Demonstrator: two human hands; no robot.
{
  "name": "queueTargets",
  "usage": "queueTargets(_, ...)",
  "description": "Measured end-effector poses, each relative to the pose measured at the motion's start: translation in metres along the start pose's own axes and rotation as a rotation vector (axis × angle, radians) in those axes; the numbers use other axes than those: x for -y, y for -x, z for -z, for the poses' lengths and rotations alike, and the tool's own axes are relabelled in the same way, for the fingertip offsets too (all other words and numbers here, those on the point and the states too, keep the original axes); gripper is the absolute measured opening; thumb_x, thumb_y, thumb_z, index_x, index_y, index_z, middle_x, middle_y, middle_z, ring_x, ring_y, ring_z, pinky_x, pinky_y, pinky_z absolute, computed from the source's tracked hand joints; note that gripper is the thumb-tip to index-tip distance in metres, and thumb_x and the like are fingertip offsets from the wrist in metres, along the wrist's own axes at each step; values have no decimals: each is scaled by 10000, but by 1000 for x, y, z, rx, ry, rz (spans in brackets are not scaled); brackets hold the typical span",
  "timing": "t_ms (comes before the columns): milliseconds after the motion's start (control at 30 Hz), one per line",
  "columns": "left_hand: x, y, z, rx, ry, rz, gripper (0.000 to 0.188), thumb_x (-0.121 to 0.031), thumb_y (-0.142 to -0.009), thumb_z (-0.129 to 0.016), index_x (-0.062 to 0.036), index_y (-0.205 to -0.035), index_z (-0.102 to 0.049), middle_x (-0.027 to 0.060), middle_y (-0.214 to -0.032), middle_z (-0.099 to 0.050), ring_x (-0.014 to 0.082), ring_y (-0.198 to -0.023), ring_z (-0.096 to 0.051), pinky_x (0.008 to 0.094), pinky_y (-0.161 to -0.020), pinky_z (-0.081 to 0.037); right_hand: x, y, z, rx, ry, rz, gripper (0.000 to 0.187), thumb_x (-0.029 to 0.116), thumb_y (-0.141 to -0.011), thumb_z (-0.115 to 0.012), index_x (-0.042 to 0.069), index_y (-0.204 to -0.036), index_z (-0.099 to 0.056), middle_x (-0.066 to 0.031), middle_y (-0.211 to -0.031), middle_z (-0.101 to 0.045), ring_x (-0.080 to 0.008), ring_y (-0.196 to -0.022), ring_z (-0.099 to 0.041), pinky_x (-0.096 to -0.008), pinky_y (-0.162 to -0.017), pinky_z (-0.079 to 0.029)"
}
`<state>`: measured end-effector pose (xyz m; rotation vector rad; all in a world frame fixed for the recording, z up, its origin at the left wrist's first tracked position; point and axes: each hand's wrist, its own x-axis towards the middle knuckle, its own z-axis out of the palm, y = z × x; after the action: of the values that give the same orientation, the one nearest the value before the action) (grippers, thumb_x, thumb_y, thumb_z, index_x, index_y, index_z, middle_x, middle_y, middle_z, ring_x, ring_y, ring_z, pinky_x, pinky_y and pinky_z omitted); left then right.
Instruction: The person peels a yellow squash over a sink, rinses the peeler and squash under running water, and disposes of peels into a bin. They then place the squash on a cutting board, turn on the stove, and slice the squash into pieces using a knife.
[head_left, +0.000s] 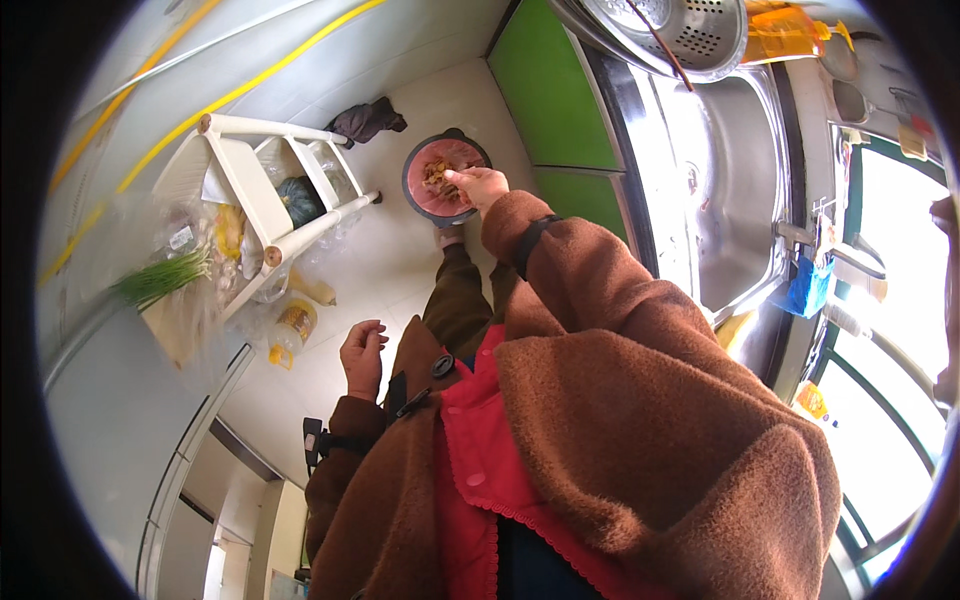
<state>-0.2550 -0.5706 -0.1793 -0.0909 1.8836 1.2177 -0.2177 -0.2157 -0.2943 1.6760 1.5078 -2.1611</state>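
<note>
A round dark-rimmed bin with a pink liner (pixel 424 165) stands on the floor ahead of me. Yellowish-brown scraps (pixel 436 178) lie inside it. My right hand (pixel 480 188) reaches over the bin's right side, its thumb and fingers pinched together. Whatever is between those fingertips is too small to make out against the scraps. Lower and to the left, my left hand (pixel 363 356) hangs beside my coat with its fingers curled in, and no object shows in it.
On the left, a white rack (pixel 240 185) holds bagged produce, green stalks (pixel 165 278) and a dark green squash (pixel 300 200). A yellow-capped bottle (pixel 292 330) stands on the floor near it. Green cabinets (pixel 555 90) and a steel sink (pixel 740 190) line the right; dark cloth (pixel 368 121) lies behind the bin.
</note>
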Motion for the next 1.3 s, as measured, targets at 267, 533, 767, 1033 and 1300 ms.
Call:
queueTargets(267, -13, -14, -2, 61, -37, -44, 161, -51, -945, -542, -19, -1065, -645, 64, -951, -680, 135, -790, -635, 262, -719, -515, -18, -22, -5, -163, -207, -151, 516, 463, -956, -530, -22, -885, -690, -142, -845, -662, -240, -720, -618, -366, -679, -499)
queueTargets(533, -18, -18, -10, 69, -29, -47, 153, -53, -949, -544, -24, -1058, -648, 57, -943, -677, 128, -781, -627, 262, -711, -513, -7, -19, 14, -1, 224, 6, 403, 253, -948, -480, 20, -680, -671, -104, -614, -626, -229, -540, -577, -338, -547, -460)
queueTargets(767, -19, -21, -13, 86, -34, -52, 150, -54, -951, -548, -25, -1059, -647, 58, -945, -677, 128, -789, -628, 260, -708, -512, 28, 5, 4, 15, -27, -123, 109, 60, -769, -745, 45, -733, -643, -35, -583, -578, -148, -449, -501, -307, -414, -384)
queueTargets(1033, -27, -30, -16, 119, -60, -80, 156, -46, -947, -539, -18, -1056, -647, 58, -950, -679, 128, -788, -632, 261, -710, -511, 36, 9, 8, 51, -153, -164, 78, 82, -859, -711, 24, -910, -699, -33, -716, -626, -127, -583, -559, -281, -495, -460)
queueTargets(1300, -45, -51, -23, 175, -120, -140, 176, -43, -934, -533, 1, -1064, -644, 79, -943, -683, 141, -779, -632, 267, -705, -512, 85, 66, 36, 250, -104, -61, 92, 97, -873, -699, 11, -904, -702, -31, -740, -644, -129, -629, -590, -263, -576, -486)
